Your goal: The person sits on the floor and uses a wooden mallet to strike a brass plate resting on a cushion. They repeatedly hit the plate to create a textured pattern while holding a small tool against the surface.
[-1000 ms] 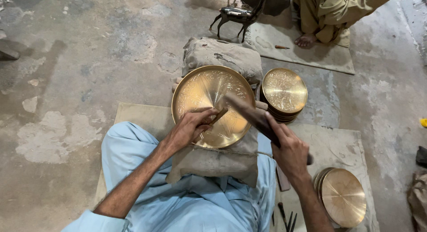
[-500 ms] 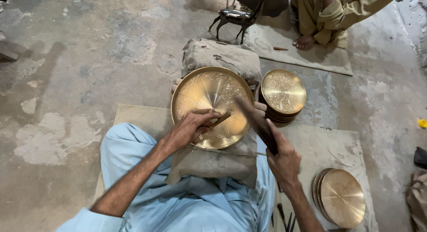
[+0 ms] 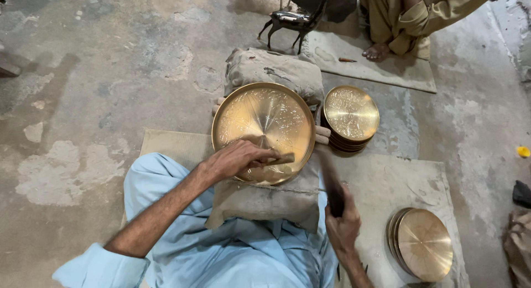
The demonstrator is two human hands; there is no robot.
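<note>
A large round brass tray (image 3: 265, 122) with engraved patterns lies on a grey sandbag (image 3: 260, 199) across my lap. My left hand (image 3: 235, 158) rests on the tray's near rim and pinches a short chisel (image 3: 279, 160) against the metal. My right hand (image 3: 343, 224) grips the handle of a hammer (image 3: 329, 177), drawn back to the right of the tray, its head blurred. My bare toes (image 3: 322, 134) show beside the tray's right rim.
A stack of engraved brass plates (image 3: 351, 115) stands right of the tray. A stack of plain brass plates (image 3: 423, 244) lies at my right on a mat (image 3: 387, 177). Another sandbag (image 3: 274, 69), a small dark metal stand (image 3: 290, 20) and a seated person (image 3: 412, 20) lie beyond.
My right hand has pulled the hammer back and down, away from the tray toward my right side. My left hand still holds the chisel at the tray's near rim.
</note>
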